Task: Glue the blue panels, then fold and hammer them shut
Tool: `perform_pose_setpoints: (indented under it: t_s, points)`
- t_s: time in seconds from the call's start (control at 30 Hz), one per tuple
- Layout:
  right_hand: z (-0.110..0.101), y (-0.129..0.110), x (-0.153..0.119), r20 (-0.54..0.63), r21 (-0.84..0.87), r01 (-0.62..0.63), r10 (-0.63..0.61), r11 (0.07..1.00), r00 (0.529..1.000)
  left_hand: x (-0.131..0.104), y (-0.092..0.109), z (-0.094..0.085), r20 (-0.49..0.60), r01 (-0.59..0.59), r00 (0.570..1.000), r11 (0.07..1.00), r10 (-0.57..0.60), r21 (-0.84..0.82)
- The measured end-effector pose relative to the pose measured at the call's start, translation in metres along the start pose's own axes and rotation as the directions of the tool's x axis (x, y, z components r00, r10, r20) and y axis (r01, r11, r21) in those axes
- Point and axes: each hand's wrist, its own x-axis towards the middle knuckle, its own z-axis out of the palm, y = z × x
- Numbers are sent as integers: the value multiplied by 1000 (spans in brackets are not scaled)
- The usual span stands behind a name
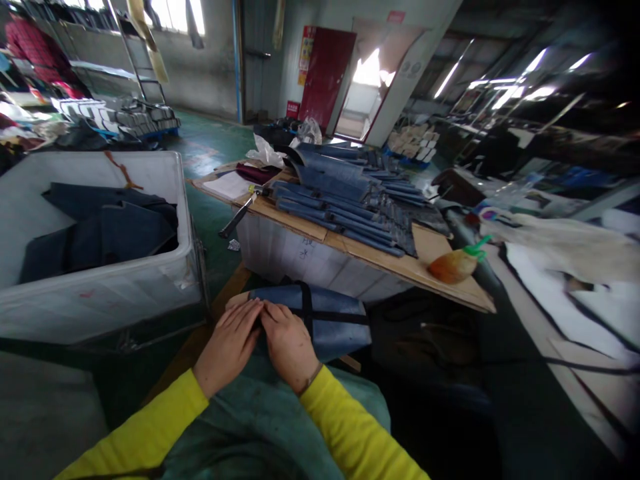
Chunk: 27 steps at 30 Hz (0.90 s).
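Note:
A blue piece [337, 309] crossed by black straps lies in front of me, just below the cardboard-topped table. My left hand [231, 343] rests at its near left end, fingers together and stretched forward. Beside it, my right hand [290, 343] is bent over the same end, its fingertips meeting those of my left hand. What the right fingers hold, if anything, is hidden beneath them. A tan end [236, 301] of the piece shows just past my left fingers.
Stacked blue pieces [340, 213], a hammer [240, 215] and an orange bottle [454, 265] with a green top lie on the cardboard [470, 293]. At left, a white bin [100, 310] holds dark blue pieces. A person [40, 50] stands far left.

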Motion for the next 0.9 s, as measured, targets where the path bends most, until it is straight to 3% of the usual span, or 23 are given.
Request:
perform_pose_setpoints:
  t_s: [0.23,0.47,0.67,0.77,0.9]
  points:
    - [-12,45,-43,-60,-91,-135,130,987,990,7,17,-1,37,-24,999,989,18,147]
    - [-14,70,-68,-150,-116,-170,152,979,977,26,46,7,59,-78,995,994,74,80]
    - [-19,91,-81,-141,-143,-192,172,971,975,43,68,12,105,-95,990,995,94,12]
    - [-22,108,-94,-149,-173,-234,209,957,966,53,57,0,119,-139,983,990,138,0]
    - [-25,125,-110,-185,-186,-283,249,941,951,92,2,-39,32,-72,997,995,70,66]
